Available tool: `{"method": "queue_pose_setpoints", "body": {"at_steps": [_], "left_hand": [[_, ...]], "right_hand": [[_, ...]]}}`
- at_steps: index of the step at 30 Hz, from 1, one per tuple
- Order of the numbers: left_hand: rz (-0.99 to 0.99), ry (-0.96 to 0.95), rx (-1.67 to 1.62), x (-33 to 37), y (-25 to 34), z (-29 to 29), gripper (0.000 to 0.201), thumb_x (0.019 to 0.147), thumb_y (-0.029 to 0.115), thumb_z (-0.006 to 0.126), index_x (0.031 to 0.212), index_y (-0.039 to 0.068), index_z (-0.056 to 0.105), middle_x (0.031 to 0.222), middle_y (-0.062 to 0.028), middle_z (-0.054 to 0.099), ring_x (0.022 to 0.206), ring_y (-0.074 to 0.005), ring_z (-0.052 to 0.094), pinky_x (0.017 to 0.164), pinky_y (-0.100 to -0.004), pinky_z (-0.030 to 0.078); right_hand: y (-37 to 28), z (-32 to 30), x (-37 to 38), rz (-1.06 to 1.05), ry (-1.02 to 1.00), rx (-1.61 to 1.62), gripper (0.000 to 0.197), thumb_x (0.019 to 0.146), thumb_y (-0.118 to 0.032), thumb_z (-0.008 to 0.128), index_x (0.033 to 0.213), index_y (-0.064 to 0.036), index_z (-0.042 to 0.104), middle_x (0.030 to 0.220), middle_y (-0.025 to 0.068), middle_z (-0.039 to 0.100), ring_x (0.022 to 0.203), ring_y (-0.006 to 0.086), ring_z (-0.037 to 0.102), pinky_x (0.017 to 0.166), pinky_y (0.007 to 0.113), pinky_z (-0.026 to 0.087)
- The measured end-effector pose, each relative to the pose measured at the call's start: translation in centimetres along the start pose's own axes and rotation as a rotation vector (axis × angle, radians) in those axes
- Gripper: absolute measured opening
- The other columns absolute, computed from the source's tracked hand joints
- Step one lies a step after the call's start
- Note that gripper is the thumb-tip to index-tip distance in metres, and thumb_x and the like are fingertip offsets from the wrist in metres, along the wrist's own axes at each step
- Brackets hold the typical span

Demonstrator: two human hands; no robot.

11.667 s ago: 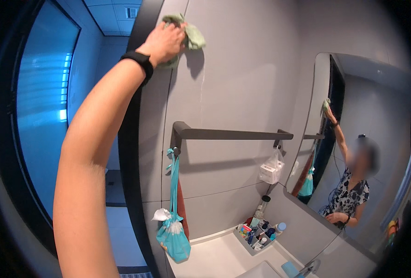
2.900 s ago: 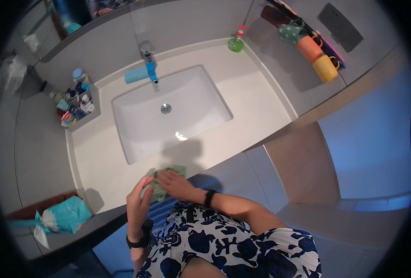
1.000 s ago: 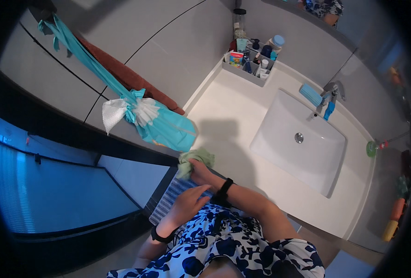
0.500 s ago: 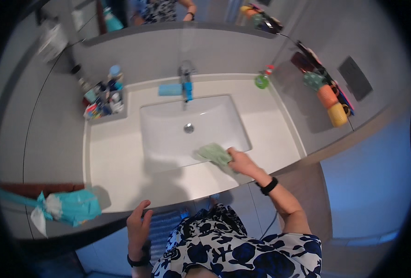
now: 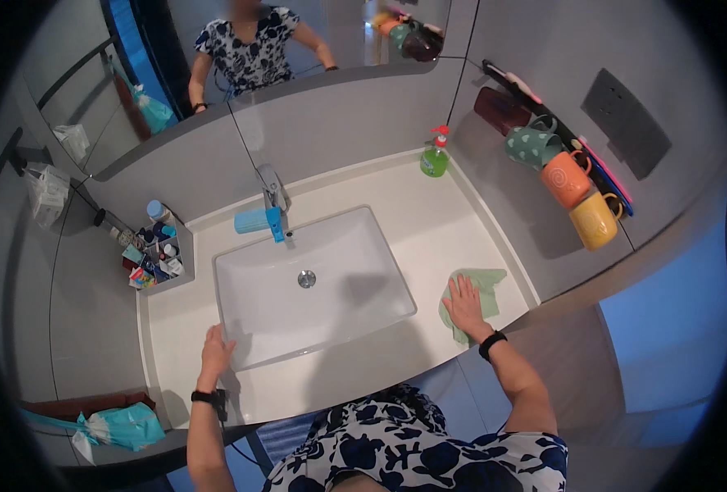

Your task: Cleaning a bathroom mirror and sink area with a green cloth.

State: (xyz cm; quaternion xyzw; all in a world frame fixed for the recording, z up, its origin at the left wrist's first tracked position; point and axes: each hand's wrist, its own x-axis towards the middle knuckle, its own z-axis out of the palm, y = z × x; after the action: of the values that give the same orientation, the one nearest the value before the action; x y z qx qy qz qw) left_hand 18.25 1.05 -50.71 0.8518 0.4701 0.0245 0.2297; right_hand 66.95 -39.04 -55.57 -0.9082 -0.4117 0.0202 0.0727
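A pale green cloth [image 5: 486, 289] lies spread on the right end of the white countertop [image 5: 355, 366]. My right hand [image 5: 465, 310] presses flat on it, fingers stretched out. At the near left corner of the white sink [image 5: 318, 316], my left hand [image 5: 214, 354] rests open against the rim, nothing in it. The basin holds a round metal drain [image 5: 306, 279]. Behind it stands a chrome faucet [image 5: 272, 189] with a blue piece [image 5: 275, 225] on its spout. A light blue block-shaped item [image 5: 251, 220] sits beside the faucet.
A green pump bottle [image 5: 434, 157] stands in the back right corner. Cups, including a yellow mug [image 5: 595, 221], hang along the right wall. A grey organizer [image 5: 179, 264] with several toiletries occupies the left side. A teal package [image 5: 126, 426] hangs lower left. A mirror [image 5: 167, 57] spans the back wall.
My right hand has moved right with the cloth, from the sink's near edge onto the countertop, and now lies flat. My left hand has risen from beside my body to the sink's left rim.
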Motion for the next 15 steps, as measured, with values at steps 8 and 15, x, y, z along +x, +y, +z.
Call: {"method": "queue_pose_setpoints", "body": {"at_steps": [8,15], "left_hand": [[-0.36,-0.134,0.135,2.5,-0.9,1.8,0.101,0.064,0.03,0.08,0.141,0.002,0.02,0.145,-0.0262,0.019,0.133,-0.0457,0.018,0.107,-0.0461,0.029],[-0.26,-0.199,0.165,1.6,-4.6,0.6,0.101,0.06,0.023,0.082,0.141,0.006,0.025,0.149,-0.0186,0.02,0.135,-0.0401,0.021,0.11,-0.0415,0.028]], "right_hand": [[-2.5,0.2,16.1,-0.459,-0.05,-0.039,0.056,0.092,-0.039,0.046,0.139,-0.0086,0.035,0.143,0.0166,0.033,0.133,0.0372,0.027,0.105,0.059,0.021],[-8.8,3.9,31.6,-0.362,0.188,-0.021,0.053,0.089,-0.034,0.05,0.133,-0.0056,0.042,0.133,0.0175,0.043,0.127,0.0379,0.034,0.103,0.056,0.026]]}}
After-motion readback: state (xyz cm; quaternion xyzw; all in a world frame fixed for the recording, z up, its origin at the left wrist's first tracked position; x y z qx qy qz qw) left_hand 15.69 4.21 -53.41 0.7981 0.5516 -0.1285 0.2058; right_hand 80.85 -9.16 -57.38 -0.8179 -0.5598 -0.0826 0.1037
